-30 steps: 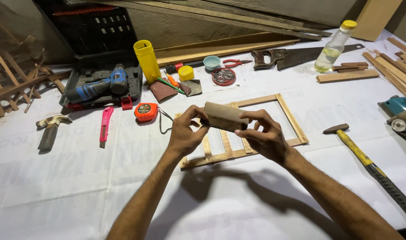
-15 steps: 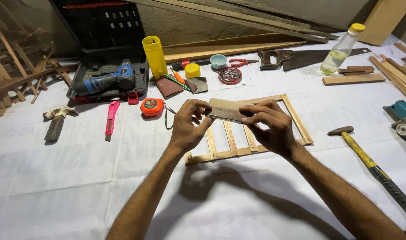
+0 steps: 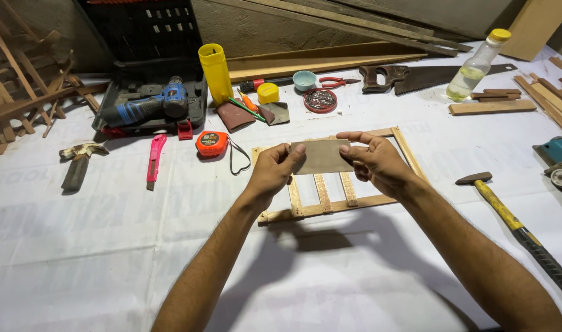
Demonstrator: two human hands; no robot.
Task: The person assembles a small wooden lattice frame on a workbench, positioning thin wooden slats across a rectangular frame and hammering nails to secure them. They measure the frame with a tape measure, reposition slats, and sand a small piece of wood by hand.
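- Since the earlier frames the sandpaper sheet (image 3: 321,156) has gone from a curled roll to a flat rectangle, stretched out between both hands; the hands sit a little lower over the frame than before
- Left hand (image 3: 273,172) pinches the sheet's left edge, thumb in front and fingers behind; right hand (image 3: 374,161) pinches the right edge the same way, index finger along the top; both grips are pressed shut on the paper
- The sheet hangs in the air just above the wooden frame (image 3: 336,206), not touching it as far as I can tell
- The frame lies flat on the white counter (image 3: 109,258); three short slats are already fixed at its left side, the right part is open; sanding looks not yet begun, by my judgement
- Further out: orange tape measure (image 3: 211,142) to the left, pink knife (image 3: 154,158), blue drill (image 3: 147,107) in its case, yellow-handled hammer (image 3: 514,224) to the right, handsaw (image 3: 425,77) and plastic bottle (image 3: 475,67) at the back
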